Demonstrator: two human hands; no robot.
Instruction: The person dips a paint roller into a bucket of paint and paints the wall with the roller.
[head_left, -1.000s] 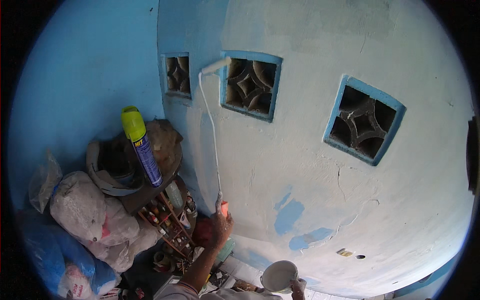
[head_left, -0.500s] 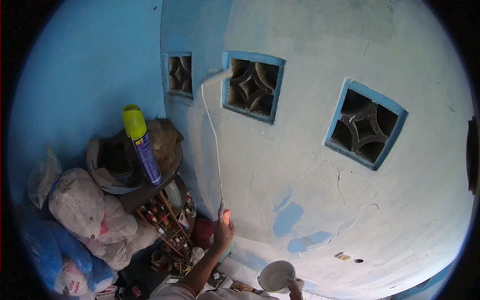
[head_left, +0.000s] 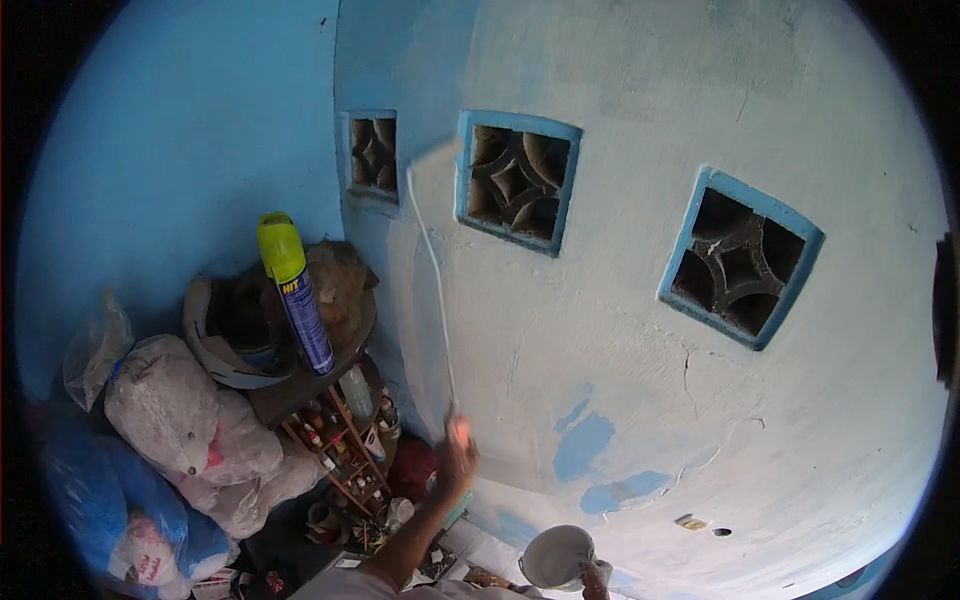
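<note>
My left hand [head_left: 458,462] grips the orange handle [head_left: 461,430] of a paint roller whose long, thin white rod reaches up the wall. The pale roller head [head_left: 436,155] is against the wall [head_left: 590,320], just left of the middle vent opening [head_left: 518,183]. That wall is mostly whitish, with blue showing through in patches. At the lower edge my right hand [head_left: 596,577] is closed on the rim of a white bucket [head_left: 557,556]. Its inside looks pale; how much paint it holds I cannot tell.
On the left, a spray can [head_left: 296,292] with a yellow-green cap stands on a crowded shelf unit [head_left: 345,450]. Plastic-wrapped bundles [head_left: 165,400] and a blue bag [head_left: 110,500] are piled beside it. Another vent opening [head_left: 742,258] is farther right; a smaller one [head_left: 373,155] is near the corner.
The roller head has shifted very slightly beside the middle vent, and my left hand has moved a little right and down. The whole view has shifted slightly; both grips are unchanged.
</note>
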